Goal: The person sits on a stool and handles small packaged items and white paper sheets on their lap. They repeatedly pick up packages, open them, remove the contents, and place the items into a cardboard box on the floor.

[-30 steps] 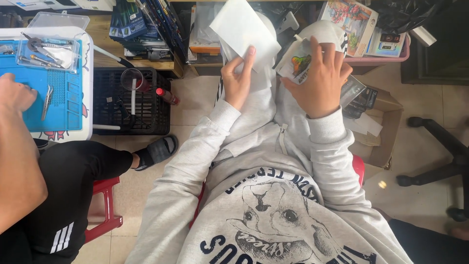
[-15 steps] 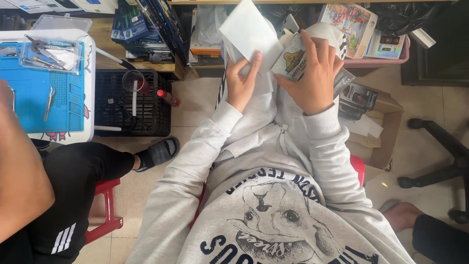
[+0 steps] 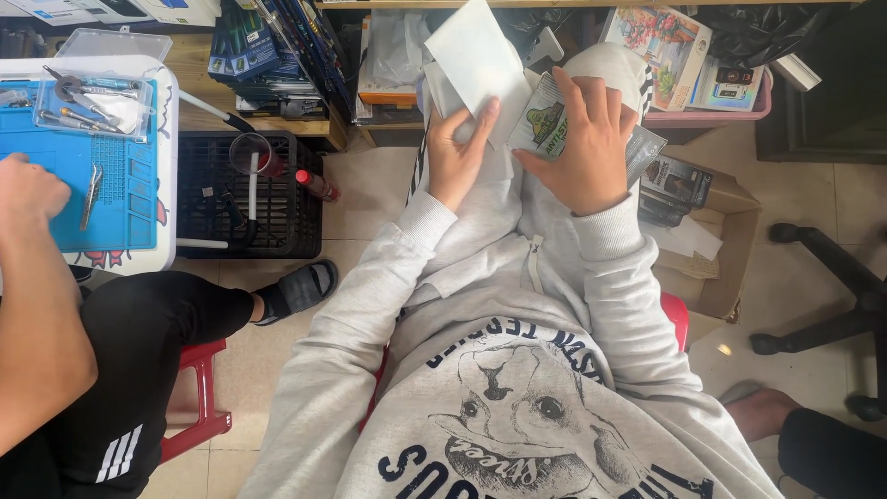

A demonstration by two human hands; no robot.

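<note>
My left hand (image 3: 455,153) pinches a flat white sheet (image 3: 472,55) by its lower edge and holds it up over my left knee. My right hand (image 3: 584,148) lies spread on a small printed packet (image 3: 545,122) with a green and yellow picture, pressing it against my right knee. Both arms are in grey sweatshirt sleeves and my knees are in light grey trousers. The packet is partly hidden under my fingers.
An open cardboard box (image 3: 730,242) with dark packets stands at my right. A black crate (image 3: 248,196) holds a cup and tools at left. Another person's hand (image 3: 28,192) rests on a blue work mat (image 3: 72,164). A black chair base (image 3: 845,314) stands far right.
My right hand has lowered the printed packet from a raised, crumpled hold to flat on my knee. The white sheet shifted slightly right. The other person's hand came back onto the blue mat.
</note>
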